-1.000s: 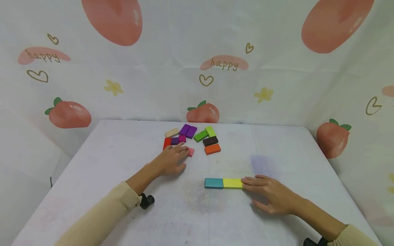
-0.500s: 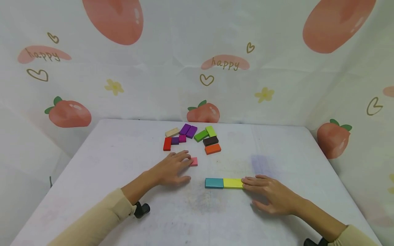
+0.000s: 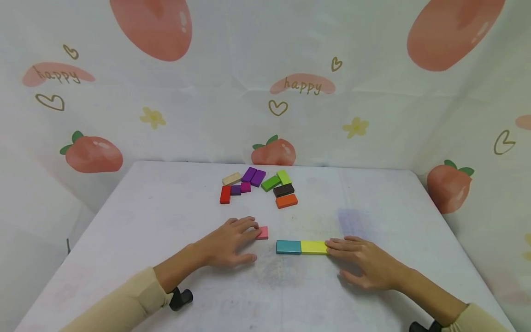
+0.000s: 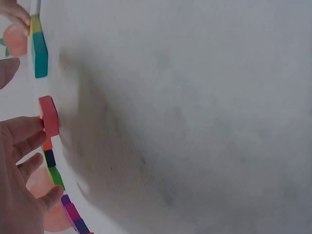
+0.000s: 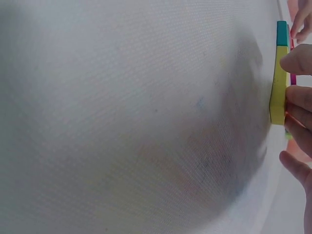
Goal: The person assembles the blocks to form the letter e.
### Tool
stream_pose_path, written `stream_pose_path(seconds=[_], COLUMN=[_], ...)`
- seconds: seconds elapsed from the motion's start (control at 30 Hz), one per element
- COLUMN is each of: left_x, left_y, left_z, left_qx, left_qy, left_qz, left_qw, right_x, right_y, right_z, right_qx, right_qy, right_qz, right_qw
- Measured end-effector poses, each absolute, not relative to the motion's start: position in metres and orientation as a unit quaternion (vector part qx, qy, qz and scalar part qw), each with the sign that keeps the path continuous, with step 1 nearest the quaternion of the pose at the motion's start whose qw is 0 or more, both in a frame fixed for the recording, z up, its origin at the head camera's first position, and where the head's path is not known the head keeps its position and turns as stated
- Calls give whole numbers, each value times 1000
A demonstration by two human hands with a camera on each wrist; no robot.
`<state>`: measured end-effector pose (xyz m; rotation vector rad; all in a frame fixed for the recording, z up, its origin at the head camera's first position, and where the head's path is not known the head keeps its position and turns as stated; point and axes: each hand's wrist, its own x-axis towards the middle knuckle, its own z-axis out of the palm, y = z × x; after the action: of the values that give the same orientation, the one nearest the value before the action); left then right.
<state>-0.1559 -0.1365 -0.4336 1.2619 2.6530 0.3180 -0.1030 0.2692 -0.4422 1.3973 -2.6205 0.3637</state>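
With its fingertips, my left hand (image 3: 226, 242) touches a small pink block (image 3: 263, 233) lying on the table; the thumb is spread away from it. The left wrist view has the pink block (image 4: 48, 117) under the index fingertip, gripped by nothing. A teal block (image 3: 288, 247) and a yellow block (image 3: 313, 247) lie end to end to the right of the pink one. My right hand (image 3: 367, 263) rests its straight fingertips on the yellow block's right end, the thumb apart. That contact also shows on the yellow block (image 5: 279, 87) in the right wrist view.
Farther back on the white table (image 3: 166, 221) lie red (image 3: 225, 194), beige (image 3: 232, 179), magenta (image 3: 245, 187), green (image 3: 271, 183), black (image 3: 284, 190) and orange (image 3: 286, 201) blocks, besides several purple and light green ones. A printed cloth (image 3: 215, 115) hangs behind.
My left hand has slid the pink block from beside the back group toward the front and slightly right, nearer the teal block. The right hand and yellow block have stayed in place.
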Motion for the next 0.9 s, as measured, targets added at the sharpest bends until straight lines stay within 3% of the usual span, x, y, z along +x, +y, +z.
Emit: stream_pose_path(seconds=[0.23,0.9], left_x=[-145,-135], left_y=[-134,-125], left_z=[-432,-434], left_qx=[440,461], left_qy=[884,875], left_qz=[108,97], left_qw=[113,107], right_x=[-103,-102], right_y=[269,269], right_z=[-442,-441], right_qx=[465,463], right_qy=[-873,-873], right_qz=[124,130], right_qw=[77,76])
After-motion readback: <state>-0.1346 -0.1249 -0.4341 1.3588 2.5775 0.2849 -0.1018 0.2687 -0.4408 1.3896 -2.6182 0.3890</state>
